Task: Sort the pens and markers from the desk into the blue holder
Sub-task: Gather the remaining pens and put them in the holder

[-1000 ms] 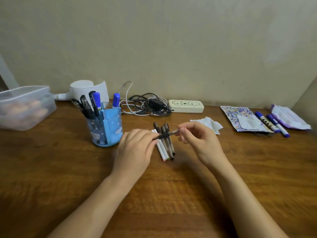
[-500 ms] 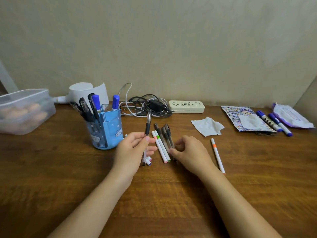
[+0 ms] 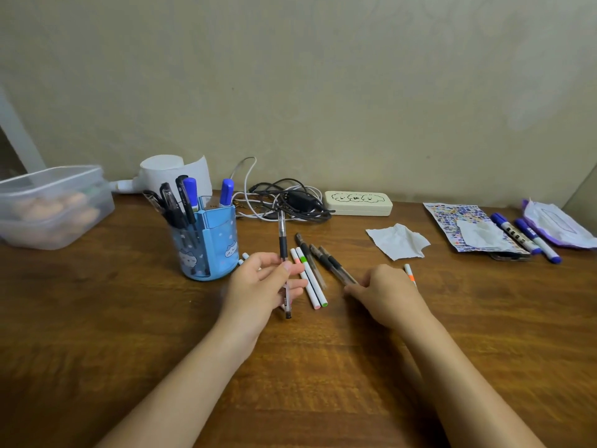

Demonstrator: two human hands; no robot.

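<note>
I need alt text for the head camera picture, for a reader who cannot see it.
A person's left hand holds a clear black-grip pen upright beside a blue holder on a wooden desk. The right hand reaches for loose pens lying flat. Two blue markers lie far right.

holder point(image 3: 206, 244): blue, cartoon animals | markers point(image 3: 525, 236): blue caps | desk point(image 3: 97, 318): brown woodgrain

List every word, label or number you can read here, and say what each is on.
No text here is legible.
Blue markers: dark label blocks, too blurred to read.
Pen in the left hand: barrel print, too small.
Cream case: cartoon drawings only, no words.
Blue holder: cartoon figures only.
Patterned sheet: coloured specks, unreadable.
</note>
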